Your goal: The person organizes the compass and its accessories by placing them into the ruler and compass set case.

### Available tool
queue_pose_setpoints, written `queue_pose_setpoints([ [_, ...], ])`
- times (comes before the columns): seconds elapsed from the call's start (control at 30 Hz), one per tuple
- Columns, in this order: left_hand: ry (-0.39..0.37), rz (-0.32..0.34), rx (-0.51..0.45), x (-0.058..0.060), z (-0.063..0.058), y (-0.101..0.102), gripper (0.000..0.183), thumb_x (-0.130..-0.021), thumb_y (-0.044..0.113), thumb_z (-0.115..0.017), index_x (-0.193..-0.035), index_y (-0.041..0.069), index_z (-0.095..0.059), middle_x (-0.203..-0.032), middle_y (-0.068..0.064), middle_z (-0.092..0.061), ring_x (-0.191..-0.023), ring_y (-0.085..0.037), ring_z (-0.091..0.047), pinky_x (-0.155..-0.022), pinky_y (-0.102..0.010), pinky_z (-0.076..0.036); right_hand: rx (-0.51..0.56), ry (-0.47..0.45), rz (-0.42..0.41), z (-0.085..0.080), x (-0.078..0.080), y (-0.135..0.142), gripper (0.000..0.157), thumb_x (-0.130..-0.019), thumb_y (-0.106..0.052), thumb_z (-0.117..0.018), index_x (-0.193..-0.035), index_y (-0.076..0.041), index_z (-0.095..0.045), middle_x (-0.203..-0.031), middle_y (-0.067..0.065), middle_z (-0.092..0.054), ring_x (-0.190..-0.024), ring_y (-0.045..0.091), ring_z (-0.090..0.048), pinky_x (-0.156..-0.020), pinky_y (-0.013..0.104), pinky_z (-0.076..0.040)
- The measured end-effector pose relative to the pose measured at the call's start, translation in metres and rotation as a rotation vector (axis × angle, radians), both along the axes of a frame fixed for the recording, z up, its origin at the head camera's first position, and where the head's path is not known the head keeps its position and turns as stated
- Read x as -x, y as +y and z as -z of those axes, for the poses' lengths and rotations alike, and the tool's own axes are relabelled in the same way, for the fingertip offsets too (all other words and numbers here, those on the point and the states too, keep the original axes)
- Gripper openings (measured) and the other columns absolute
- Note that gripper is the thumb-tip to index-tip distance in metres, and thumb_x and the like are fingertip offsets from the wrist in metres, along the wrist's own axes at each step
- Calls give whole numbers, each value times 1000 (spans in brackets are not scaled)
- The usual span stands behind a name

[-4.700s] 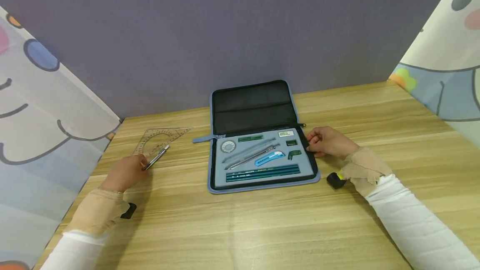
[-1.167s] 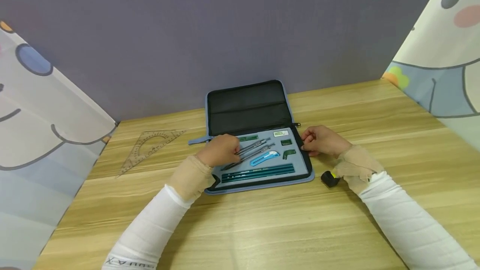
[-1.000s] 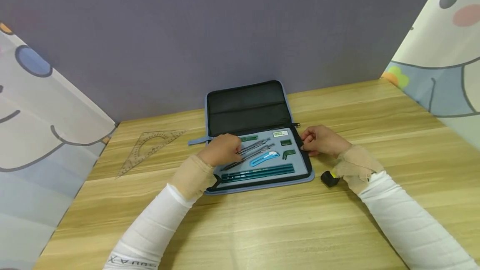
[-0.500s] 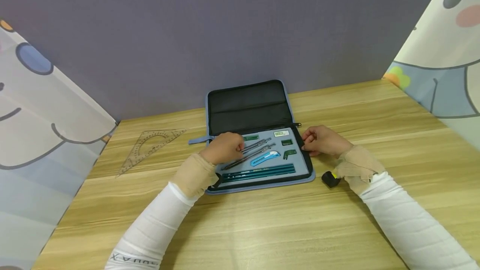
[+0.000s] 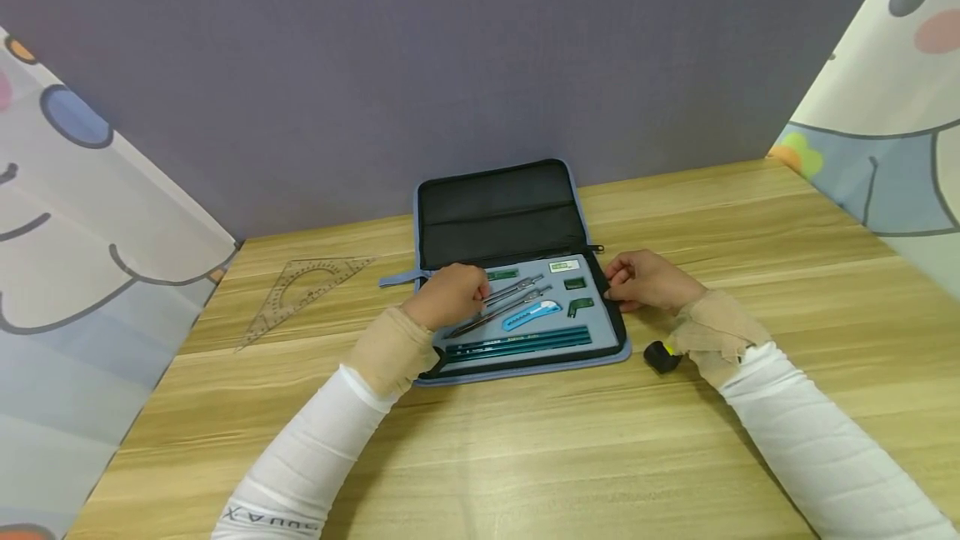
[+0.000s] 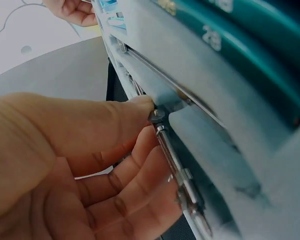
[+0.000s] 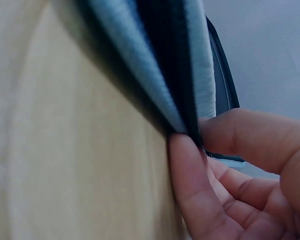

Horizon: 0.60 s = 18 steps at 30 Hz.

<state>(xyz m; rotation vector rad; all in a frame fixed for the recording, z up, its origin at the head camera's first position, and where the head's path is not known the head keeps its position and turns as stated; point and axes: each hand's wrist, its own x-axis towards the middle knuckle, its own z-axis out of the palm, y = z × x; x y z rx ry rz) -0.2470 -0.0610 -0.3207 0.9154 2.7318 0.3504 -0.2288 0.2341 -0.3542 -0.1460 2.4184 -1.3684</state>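
Observation:
A zip case (image 5: 498, 227) lies unfolded, its grey foam tray (image 5: 600, 332) facing up. My left hand (image 5: 450, 297) reaches over the tray's left side. Its thumb and fingers pinch a silver drawing compass (image 6: 176, 162), which lies along the upper long slot. Just below sits a second compass (image 5: 498, 313) in its own slot. My right hand (image 5: 648, 280) pinches the case's dark side edge (image 7: 185, 100) between thumb and finger. Set in the foam are a blue utility knife (image 5: 532, 315), green pencils (image 5: 517, 344), a white eraser (image 5: 564, 266) and small green pieces (image 5: 580, 307).
A clear set square (image 5: 300, 294) with a protractor arc lies on the wooden table (image 5: 525, 457) left of the case. A blue strap (image 5: 399, 279) sticks out from the case's left. Behind stands a grey panel (image 5: 450, 65).
My left hand has carried the compass from beside the set square rightwards to the tray's upper slot. Lately it has shifted only slightly right. My right hand keeps its hold on the case edge.

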Motion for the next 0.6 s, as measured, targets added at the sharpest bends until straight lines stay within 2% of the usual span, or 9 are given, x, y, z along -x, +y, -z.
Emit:
queue_pose_setpoints([
  [0.27, -59, -10, -24, 1, 0, 2, 18, -91, -3, -54, -102, 0, -67, -100, -11, -67, -80, -18, -60, -74, -31, -49, 6, 1, 1, 1, 1, 0, 34, -86, 2, -59, -113, 15, -44, -86, 9, -50, -71, 13, -54, -65, 27, -54],
  [0.6, -37, -3, -10, 2, 1, 3, 18, -90, -4, -53, -100, 1, -68, -98, -10, -67, -81, -18, -60, -75, -31, -49, -1, 5, -1, 0, 0, 0, 33, -86, 2, -58, -113, 15, -44, -85, 8, -50, -70, 13, -54, -64, 26, -54],
])
